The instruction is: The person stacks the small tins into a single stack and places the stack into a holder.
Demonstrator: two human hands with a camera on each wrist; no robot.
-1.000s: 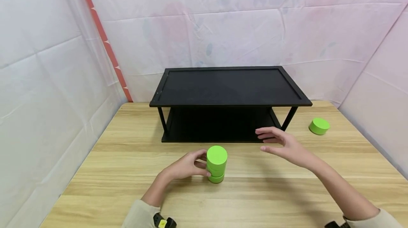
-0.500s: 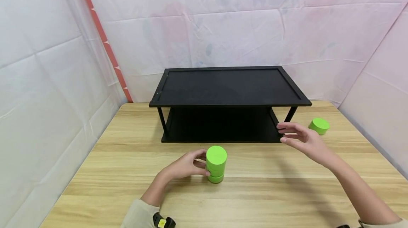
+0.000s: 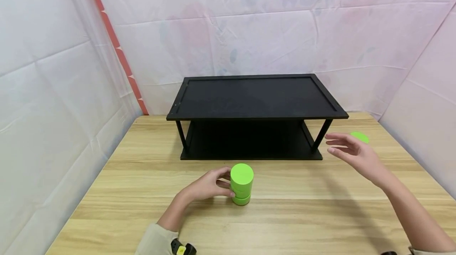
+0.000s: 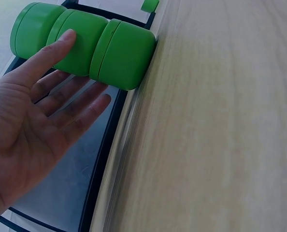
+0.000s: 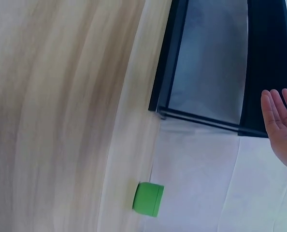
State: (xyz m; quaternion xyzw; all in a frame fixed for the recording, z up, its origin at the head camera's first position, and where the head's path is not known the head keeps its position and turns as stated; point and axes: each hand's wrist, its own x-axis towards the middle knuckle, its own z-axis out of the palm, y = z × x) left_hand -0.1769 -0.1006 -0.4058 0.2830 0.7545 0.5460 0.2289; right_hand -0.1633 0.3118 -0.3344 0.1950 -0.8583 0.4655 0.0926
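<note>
A stack of three green round lidded containers (image 3: 242, 176) stands upright on the wooden table in front of the black rack. My left hand (image 3: 206, 185) holds the stack from its left side; in the left wrist view the thumb lies against the middle container (image 4: 80, 46), with the fingers on the other side. Over the table's right part, my right hand (image 3: 360, 158) is raised with loosely bent fingers and nothing in it. Another green container (image 3: 361, 136) sits beyond that hand, partly hidden by it in the head view, while the right wrist view shows this container (image 5: 147, 199) whole.
A black two-tier rack (image 3: 256, 96) stands at the back middle of the table (image 3: 142, 176), its lower shelf open to the front. White cloth walls (image 3: 256, 41) enclose the table at the back and both sides.
My right hand has moved right and slightly away from me, from in front of the rack toward the lone green container, which it now partly covers. The left hand and stack have stayed put.
</note>
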